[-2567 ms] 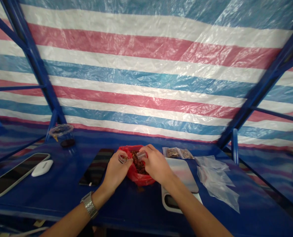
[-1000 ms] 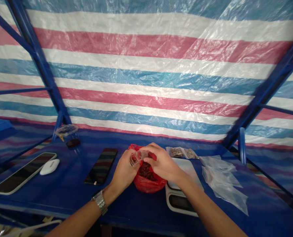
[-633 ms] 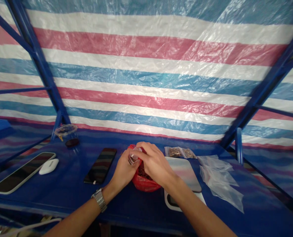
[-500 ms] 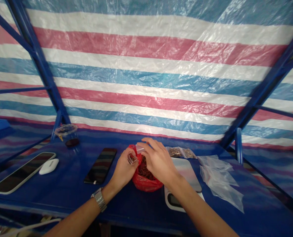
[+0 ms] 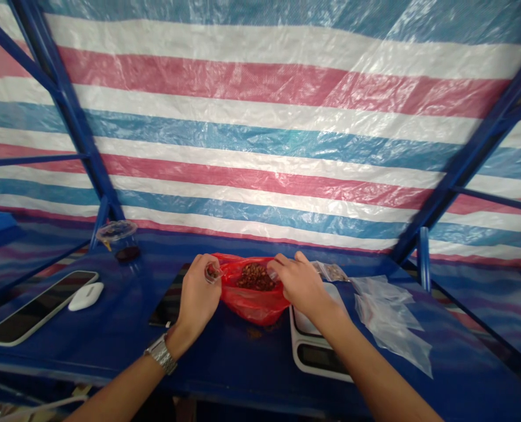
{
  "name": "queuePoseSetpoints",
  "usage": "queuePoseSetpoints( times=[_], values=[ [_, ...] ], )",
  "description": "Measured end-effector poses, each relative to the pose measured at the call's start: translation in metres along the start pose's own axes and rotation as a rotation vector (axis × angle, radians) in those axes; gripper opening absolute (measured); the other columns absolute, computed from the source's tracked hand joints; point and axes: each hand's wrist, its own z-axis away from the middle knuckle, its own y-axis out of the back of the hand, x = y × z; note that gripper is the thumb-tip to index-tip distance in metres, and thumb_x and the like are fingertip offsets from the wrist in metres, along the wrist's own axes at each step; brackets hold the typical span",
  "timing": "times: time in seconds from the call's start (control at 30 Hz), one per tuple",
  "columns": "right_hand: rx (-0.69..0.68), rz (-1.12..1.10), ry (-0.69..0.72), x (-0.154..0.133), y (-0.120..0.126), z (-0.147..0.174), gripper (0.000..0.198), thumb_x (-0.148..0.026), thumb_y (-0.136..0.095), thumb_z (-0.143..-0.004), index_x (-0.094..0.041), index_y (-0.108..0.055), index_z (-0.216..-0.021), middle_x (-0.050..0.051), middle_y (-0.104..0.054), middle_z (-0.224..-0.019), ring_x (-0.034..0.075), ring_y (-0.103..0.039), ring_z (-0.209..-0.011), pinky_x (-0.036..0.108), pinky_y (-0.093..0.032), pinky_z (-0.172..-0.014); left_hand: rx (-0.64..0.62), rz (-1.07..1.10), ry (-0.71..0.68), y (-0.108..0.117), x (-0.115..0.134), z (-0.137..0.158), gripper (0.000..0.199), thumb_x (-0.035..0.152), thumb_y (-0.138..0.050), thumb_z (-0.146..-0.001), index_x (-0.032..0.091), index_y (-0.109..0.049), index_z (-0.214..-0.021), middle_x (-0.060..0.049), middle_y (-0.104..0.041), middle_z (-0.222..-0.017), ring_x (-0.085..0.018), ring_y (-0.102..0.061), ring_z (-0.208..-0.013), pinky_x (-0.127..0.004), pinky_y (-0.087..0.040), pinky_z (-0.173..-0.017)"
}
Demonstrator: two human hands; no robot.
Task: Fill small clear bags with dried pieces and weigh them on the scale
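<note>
A red plastic bag (image 5: 255, 308) is stretched wide, its mouth up, with reddish-brown dried bits (image 5: 256, 276) inside. My left hand (image 5: 200, 293) is closed on its left edge. Between those fingers there is also a small clear plastic piece (image 5: 213, 272) with some brown bits in it, perhaps a little bag. On the opposite side, my right hand (image 5: 302, 287) pinches the right edge. A small clear piece (image 5: 272, 273) shows at its fingertips, too small to name. Under my right forearm sits a white kitchen scale (image 5: 302, 357), partly covered.
Clear empty bags (image 5: 387, 310) lie at the right, with small filled packets (image 5: 333, 271) behind the scale. To the left are a dark phone (image 5: 167, 302), another phone (image 5: 40, 308), a white earbud case (image 5: 85, 296) and a lidded plastic cup (image 5: 126, 249). Crumbs (image 5: 255, 333) dot the blue table.
My hands have moved apart, pulling the red bag's mouth wide and lifting it. My right hand has left the bag's middle for its right edge. Crumbs now show on the table.
</note>
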Motion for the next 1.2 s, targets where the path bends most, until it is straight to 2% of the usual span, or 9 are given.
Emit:
queuePoseSetpoints(
  times=[0.17,0.23,0.4,0.63,0.73,0.87,0.93,1.03,1.2],
  values=[
    [0.214,0.074,-0.034,0.006,0.011,-0.003,0.040,-0.002,-0.044,-0.100,-0.020,-0.062,-0.132,0.009,-0.065,-0.139,0.025,-0.058,-0.115,0.040,-0.033,-0.089,0.101,-0.023,-0.093,0.007,0.013,0.009,0.016,0.007,-0.053,-0.081,0.023,-0.056,-0.080,0.001,-0.055,-0.085,-0.016,-0.055,-0.073,-0.028,-0.043,-0.070],
    [0.258,0.080,-0.012,0.007,0.011,-0.003,0.038,-0.005,-0.045,-0.102,-0.021,-0.060,-0.134,0.008,-0.063,-0.143,0.025,-0.056,-0.117,0.040,-0.034,-0.089,0.059,-0.048,-0.088,0.006,0.018,0.016,0.014,0.009,-0.054,-0.083,0.023,-0.056,-0.082,0.001,-0.056,-0.088,-0.015,-0.056,-0.073,-0.028,-0.044,-0.071],
    [0.167,0.068,0.030,0.006,-0.007,-0.002,0.031,-0.007,-0.049,-0.102,-0.021,-0.066,-0.124,0.006,-0.072,-0.125,0.024,-0.058,-0.109,0.040,-0.035,-0.089,-0.135,-0.079,-0.001,-0.001,0.020,0.026,0.013,0.012,-0.056,-0.083,0.024,-0.057,-0.084,0.002,-0.057,-0.090,-0.015,-0.059,-0.073,-0.028,-0.043,-0.071],
    [0.146,0.080,-0.023,0.007,0.000,-0.002,0.034,-0.005,-0.048,-0.100,-0.020,-0.067,-0.125,0.009,-0.073,-0.121,0.026,-0.057,-0.111,0.041,-0.035,-0.092,-0.081,-0.052,0.030,0.005,0.022,0.015,0.014,0.011,-0.056,-0.077,0.025,-0.055,-0.081,0.003,-0.055,-0.083,-0.015,-0.056,-0.069,-0.028,-0.045,-0.069],
    [0.074,0.087,-0.027,0.000,-0.001,-0.002,0.030,-0.007,-0.048,-0.100,-0.018,-0.070,-0.117,0.010,-0.073,-0.116,0.028,-0.056,-0.112,0.042,-0.035,-0.093,-0.196,-0.154,0.051,0.005,0.019,0.014,0.015,0.013,-0.057,-0.079,0.025,-0.058,-0.088,0.000,-0.055,-0.094,-0.017,-0.059,-0.075,-0.030,-0.047,-0.071],
    [0.056,0.018,0.012,-0.006,-0.014,-0.004,0.025,-0.008,-0.052,-0.096,-0.017,-0.072,-0.108,0.011,-0.072,-0.114,0.028,-0.055,-0.116,0.042,-0.034,-0.094,-0.260,-0.228,0.096,-0.002,0.017,0.022,0.013,0.027,-0.063,-0.085,0.025,-0.060,-0.098,-0.007,-0.052,-0.117,-0.021,-0.062,-0.085,-0.033,-0.049,-0.071],
    [0.063,-0.064,0.000,-0.004,-0.021,-0.006,0.022,-0.008,-0.059,-0.090,-0.017,-0.072,-0.106,0.010,-0.072,-0.114,0.028,-0.055,-0.116,0.041,-0.033,-0.094,-0.330,-0.209,0.100,-0.007,0.018,0.028,0.010,0.029,-0.064,-0.085,0.025,-0.058,-0.092,-0.006,-0.054,-0.108,-0.021,-0.061,-0.082,-0.034,-0.049,-0.072],
    [0.044,-0.221,-0.042,-0.001,-0.029,-0.009,0.026,-0.008,-0.067,-0.082,-0.020,-0.073,-0.104,0.006,-0.075,-0.110,0.025,-0.057,-0.112,0.040,-0.031,-0.093,-0.424,-0.122,0.076,-0.017,0.018,0.032,0.009,0.020,-0.063,-0.081,0.024,-0.056,-0.085,-0.002,-0.056,-0.092,-0.020,-0.060,-0.078,-0.033,-0.048,-0.074],
    [0.040,-0.338,-0.040,-0.007,-0.033,-0.010,0.023,-0.010,-0.067,-0.082,-0.023,-0.073,-0.101,0.004,-0.077,-0.102,0.022,-0.059,-0.106,0.038,-0.028,-0.092,-0.385,0.027,0.039,-0.028,0.011,0.025,0.012,0.014,-0.060,-0.078,0.023,-0.052,-0.077,0.001,-0.056,-0.077,-0.019,-0.058,-0.075,-0.030,-0.044,-0.070]
  ],
)
